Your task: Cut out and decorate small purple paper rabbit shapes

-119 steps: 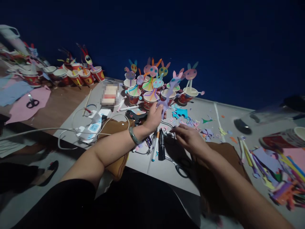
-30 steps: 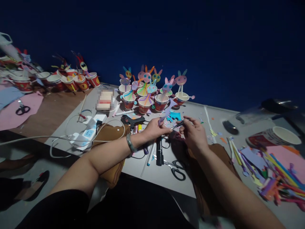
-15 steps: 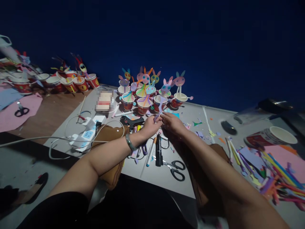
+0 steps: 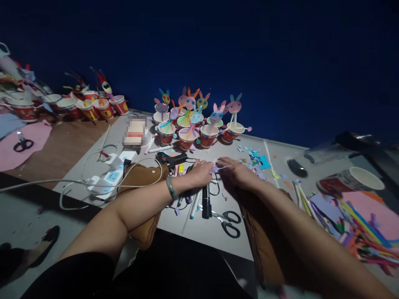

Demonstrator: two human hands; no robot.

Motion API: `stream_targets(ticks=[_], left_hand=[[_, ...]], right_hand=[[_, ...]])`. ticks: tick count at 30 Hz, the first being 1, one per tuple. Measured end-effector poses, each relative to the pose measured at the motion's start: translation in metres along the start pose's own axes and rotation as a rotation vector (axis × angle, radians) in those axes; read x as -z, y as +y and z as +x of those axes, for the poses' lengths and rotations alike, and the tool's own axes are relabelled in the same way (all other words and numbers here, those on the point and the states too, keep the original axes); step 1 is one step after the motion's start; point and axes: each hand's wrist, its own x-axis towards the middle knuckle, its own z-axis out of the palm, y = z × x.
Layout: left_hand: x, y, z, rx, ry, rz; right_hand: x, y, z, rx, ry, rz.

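Note:
My left hand (image 4: 201,173), a bracelet on its wrist, is closed, and a light purple paper piece (image 4: 214,169) shows at its fingertips. My right hand (image 4: 235,171) is just to the right, its fingers blurred near the same piece, so its grip is unclear. Below them lie a black marker (image 4: 206,202), a white marker with a blue end (image 4: 195,205) and black-handled scissors (image 4: 229,220). A black glue gun (image 4: 171,159) rests beyond my left wrist. Behind are paper cups (image 4: 187,139) holding animal-faced paper figures (image 4: 217,114).
A white power strip (image 4: 112,176) with loose cables lies at left. Blue paper scraps (image 4: 264,162) are scattered right of my right hand. Farther right are a tipped paper cup (image 4: 339,182) and a pile of coloured strips (image 4: 370,232). More decorated cups (image 4: 118,105) stand at far left.
Both hands have come down and nearer to me with the purple paper piece, which stood upright before. My right hand has moved slightly right, away from my left; blue scraps show more fully.

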Motion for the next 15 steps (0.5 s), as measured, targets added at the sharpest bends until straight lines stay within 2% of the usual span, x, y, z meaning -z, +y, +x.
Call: stream_targets(ticks=[2, 4, 6, 9, 10, 12, 15], left_hand=[[0.003, 0.001, -0.002, 0.025, -0.032, 0.071], [0.006, 0.001, -0.005, 0.048, -0.03, 0.086], [0.009, 0.001, -0.007, 0.068, -0.024, 0.102], [0.01, 0.002, -0.008, 0.076, -0.016, 0.114], [0.009, 0.002, -0.008, 0.075, -0.015, 0.117], [0.008, 0.003, -0.008, 0.07, -0.012, 0.123], [0.007, 0.002, -0.008, 0.071, -0.005, 0.136]], right_hand=[[-0.009, -0.013, 0.002, 0.096, -0.066, 0.046], [-0.007, -0.011, -0.003, 0.145, -0.155, -0.028], [0.006, 0.0, -0.014, 0.074, -0.207, -0.202], [0.028, 0.009, -0.028, -0.12, -0.156, -0.424], [0.032, 0.005, -0.03, -0.127, -0.135, -0.415], [0.033, -0.011, -0.03, -0.077, -0.138, -0.245], [0.024, -0.032, -0.026, 0.02, -0.301, 0.06]])
